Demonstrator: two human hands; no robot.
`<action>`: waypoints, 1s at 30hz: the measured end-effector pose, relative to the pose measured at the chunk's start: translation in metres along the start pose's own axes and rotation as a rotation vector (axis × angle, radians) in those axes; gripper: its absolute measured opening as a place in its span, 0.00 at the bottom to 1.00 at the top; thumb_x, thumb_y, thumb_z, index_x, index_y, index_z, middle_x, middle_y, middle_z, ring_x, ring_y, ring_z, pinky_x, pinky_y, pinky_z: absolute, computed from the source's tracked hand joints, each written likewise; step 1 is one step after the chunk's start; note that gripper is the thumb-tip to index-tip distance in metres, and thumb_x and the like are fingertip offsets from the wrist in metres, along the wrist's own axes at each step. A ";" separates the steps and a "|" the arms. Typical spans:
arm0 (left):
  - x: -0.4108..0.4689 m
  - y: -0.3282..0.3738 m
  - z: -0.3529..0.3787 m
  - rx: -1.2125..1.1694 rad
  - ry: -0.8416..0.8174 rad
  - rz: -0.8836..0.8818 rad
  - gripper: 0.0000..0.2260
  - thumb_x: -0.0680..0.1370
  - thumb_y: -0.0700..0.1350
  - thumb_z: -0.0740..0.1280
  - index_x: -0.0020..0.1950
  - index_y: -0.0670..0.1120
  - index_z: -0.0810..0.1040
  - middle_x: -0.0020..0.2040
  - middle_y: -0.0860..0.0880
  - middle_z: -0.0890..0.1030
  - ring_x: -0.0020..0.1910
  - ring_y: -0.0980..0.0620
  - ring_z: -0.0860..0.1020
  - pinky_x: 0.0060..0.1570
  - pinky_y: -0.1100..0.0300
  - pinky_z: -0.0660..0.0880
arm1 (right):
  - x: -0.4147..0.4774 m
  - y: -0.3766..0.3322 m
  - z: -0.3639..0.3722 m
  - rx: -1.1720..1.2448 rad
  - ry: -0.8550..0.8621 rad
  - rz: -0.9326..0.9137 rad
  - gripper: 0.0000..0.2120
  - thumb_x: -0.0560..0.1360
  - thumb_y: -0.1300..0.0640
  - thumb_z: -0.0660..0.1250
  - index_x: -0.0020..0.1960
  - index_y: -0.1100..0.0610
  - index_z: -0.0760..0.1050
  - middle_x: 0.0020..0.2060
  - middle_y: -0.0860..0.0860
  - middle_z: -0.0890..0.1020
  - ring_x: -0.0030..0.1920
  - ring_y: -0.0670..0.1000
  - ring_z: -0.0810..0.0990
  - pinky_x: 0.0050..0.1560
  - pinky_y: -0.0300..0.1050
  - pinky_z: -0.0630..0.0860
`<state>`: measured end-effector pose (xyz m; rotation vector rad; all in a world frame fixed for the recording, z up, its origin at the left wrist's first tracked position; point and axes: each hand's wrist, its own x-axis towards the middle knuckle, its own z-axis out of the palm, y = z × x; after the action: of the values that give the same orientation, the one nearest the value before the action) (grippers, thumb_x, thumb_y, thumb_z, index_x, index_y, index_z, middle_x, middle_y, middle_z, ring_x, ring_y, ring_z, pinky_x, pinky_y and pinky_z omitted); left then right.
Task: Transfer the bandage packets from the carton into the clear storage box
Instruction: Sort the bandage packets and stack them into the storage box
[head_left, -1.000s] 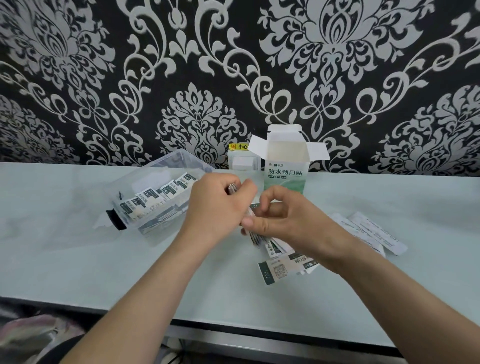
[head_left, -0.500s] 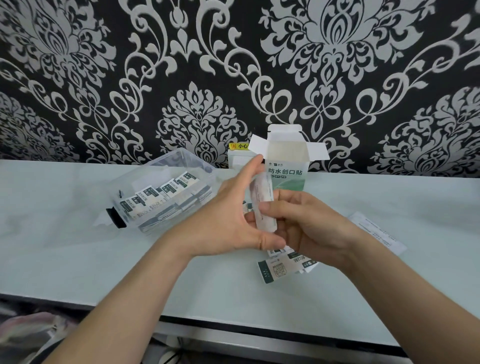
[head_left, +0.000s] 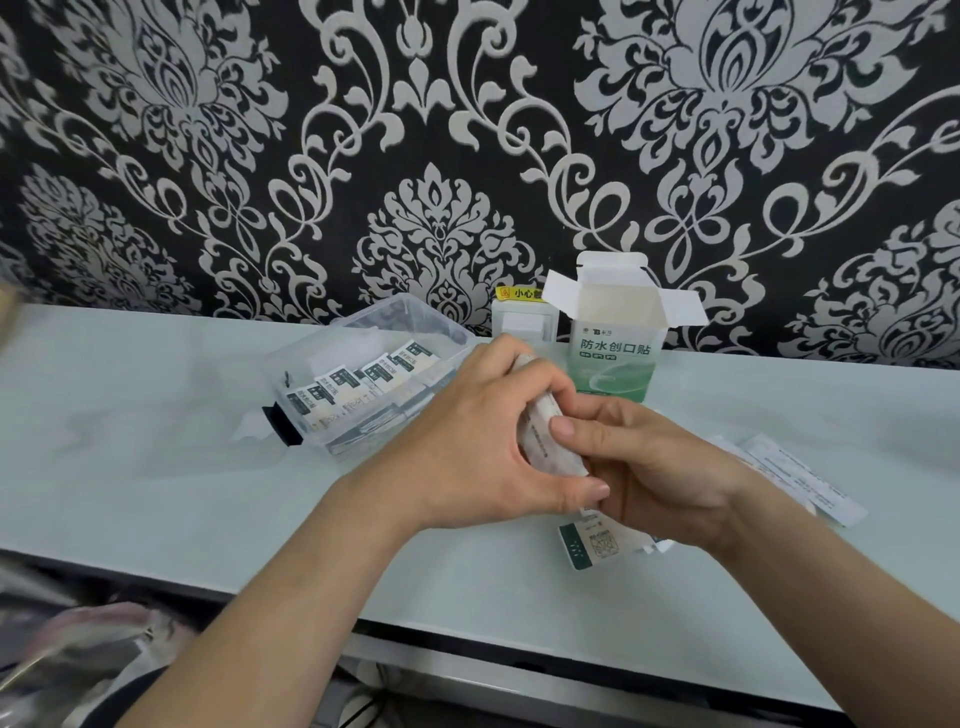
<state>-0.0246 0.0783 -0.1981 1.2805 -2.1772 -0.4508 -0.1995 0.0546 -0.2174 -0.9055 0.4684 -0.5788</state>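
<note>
A pale glossy table (head_left: 156, 467) spans the frame under black-and-silver damask wallpaper (head_left: 415, 130). At centre both hands grip one stack (head_left: 545, 441) of packets: the left hand (head_left: 467, 447) curls over its top with the thumb under its lower end, and the right hand (head_left: 660, 467) presses its thumb on the face. At centre left the clear box (head_left: 441, 332) holds rows of packets (head_left: 363, 384). The open carton (head_left: 613, 364) stands upright behind the hands. Loose packets (head_left: 592, 545) lie under the right hand, with papers (head_left: 800, 478) at right.

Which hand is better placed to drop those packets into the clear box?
Probably the left hand: it grips the white stack of bandage packets, and the clear plastic storage box sits just left of it. The right hand, also gripping, would have to reach across.
</note>
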 end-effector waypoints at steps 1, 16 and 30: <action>-0.002 0.000 -0.003 0.023 0.005 0.004 0.24 0.60 0.68 0.71 0.50 0.60 0.70 0.51 0.59 0.66 0.55 0.59 0.67 0.53 0.61 0.70 | 0.002 -0.002 0.003 -0.008 -0.006 0.002 0.18 0.73 0.61 0.71 0.60 0.68 0.76 0.47 0.60 0.83 0.46 0.53 0.84 0.45 0.43 0.81; -0.048 -0.084 -0.108 0.268 0.359 -0.466 0.12 0.76 0.41 0.64 0.50 0.57 0.81 0.46 0.55 0.78 0.49 0.54 0.76 0.49 0.58 0.71 | 0.094 -0.065 0.087 -0.715 0.261 -0.114 0.10 0.71 0.65 0.73 0.43 0.57 0.72 0.45 0.67 0.84 0.42 0.57 0.82 0.41 0.41 0.78; -0.044 -0.112 -0.089 0.605 -0.024 -0.443 0.14 0.77 0.48 0.54 0.43 0.50 0.79 0.37 0.53 0.76 0.51 0.56 0.70 0.56 0.55 0.56 | 0.200 -0.047 0.081 -1.308 0.094 0.347 0.07 0.77 0.61 0.68 0.51 0.62 0.71 0.40 0.61 0.80 0.32 0.52 0.73 0.30 0.40 0.70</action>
<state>0.1238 0.0620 -0.2030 2.1070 -2.1178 0.0493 -0.0128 -0.0488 -0.1612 -1.9743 1.1057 0.0902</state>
